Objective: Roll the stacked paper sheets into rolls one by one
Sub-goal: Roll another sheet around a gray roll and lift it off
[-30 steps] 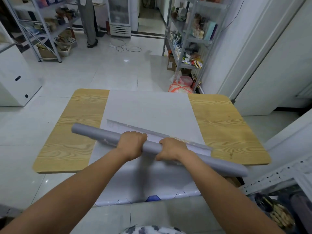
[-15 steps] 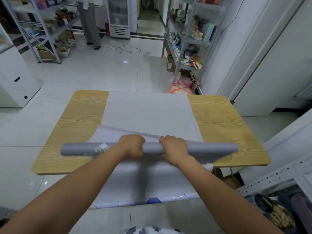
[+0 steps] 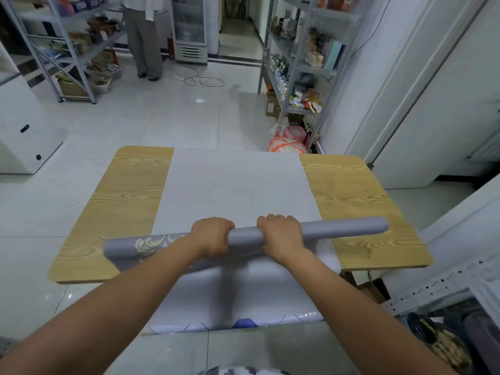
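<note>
A long grey paper roll (image 3: 343, 229) lies crosswise over the near part of the wooden table (image 3: 130, 201), its left end showing a pale gold pattern. My left hand (image 3: 213, 236) grips the roll left of its middle. My right hand (image 3: 281, 235) grips it just right of the middle, knuckles up. Under the roll, the stack of grey paper sheets (image 3: 238, 188) runs down the table's middle and hangs over the near edge, where a sheet with blue lines shows.
Metal shelving (image 3: 300, 58) full of goods stands at the back right, another rack (image 3: 70, 47) at the back left. A person (image 3: 143, 36) stands on the tiled floor beyond the table. Bags (image 3: 288, 143) lie behind the table's far right corner.
The roll swung from slanting down to the right to nearly level, its right end now higher. The loose sheet edge beyond the roll has been taken up. Both hands kept their grip.
</note>
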